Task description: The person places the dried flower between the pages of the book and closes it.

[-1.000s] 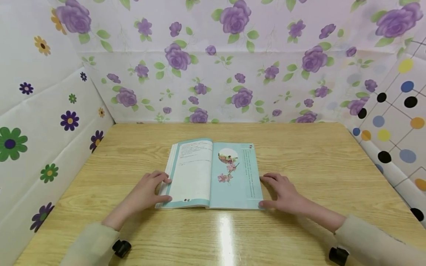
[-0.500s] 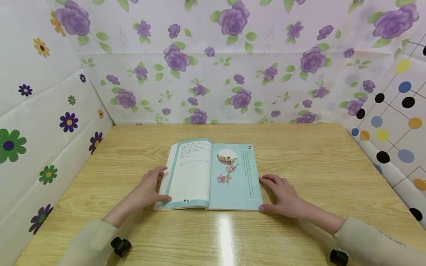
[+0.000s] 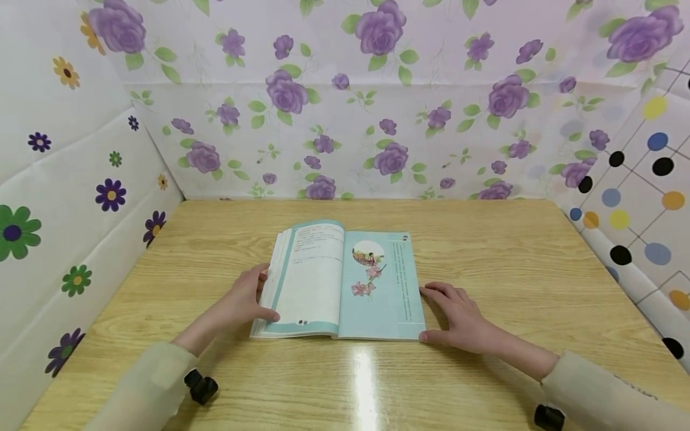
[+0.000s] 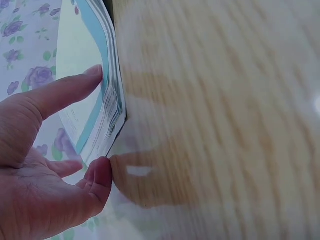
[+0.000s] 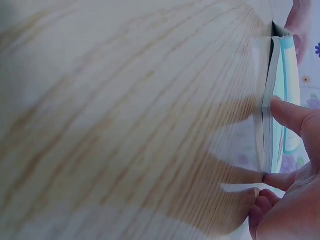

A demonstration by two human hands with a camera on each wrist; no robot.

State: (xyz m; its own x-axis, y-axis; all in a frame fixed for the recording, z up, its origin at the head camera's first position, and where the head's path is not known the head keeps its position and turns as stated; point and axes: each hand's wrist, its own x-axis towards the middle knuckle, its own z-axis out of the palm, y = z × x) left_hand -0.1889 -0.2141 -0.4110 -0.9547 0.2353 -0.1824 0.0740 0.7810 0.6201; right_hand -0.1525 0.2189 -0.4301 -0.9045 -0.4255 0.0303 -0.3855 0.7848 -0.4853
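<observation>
An open book (image 3: 377,314) lies on the wooden table, text on its left page and a blossom picture on its pale blue right page. My left hand (image 3: 239,305) grips the left side, thumb on the page margin and curled fingers at the outer edge; several page edges fan out in the left wrist view, beside the thumb (image 4: 75,90). My right hand (image 3: 460,317) rests at the right side, its thumb on the lower corner and the index fingertip touching the edge. In the right wrist view the right thumb (image 5: 290,114) lies against the book's rim.
The wooden table (image 3: 512,257) reaches back to a wall cover with purple roses (image 3: 392,158). Flower-printed sheeting (image 3: 48,197) stands on the left, dotted sheeting (image 3: 641,197) on the right. Black wrist devices (image 3: 202,388) show below both sleeves.
My left fingers have drawn back from the page to its outer edge, and the hand has shifted slightly up. The left page bulges a little higher. The right hand stays nearly still.
</observation>
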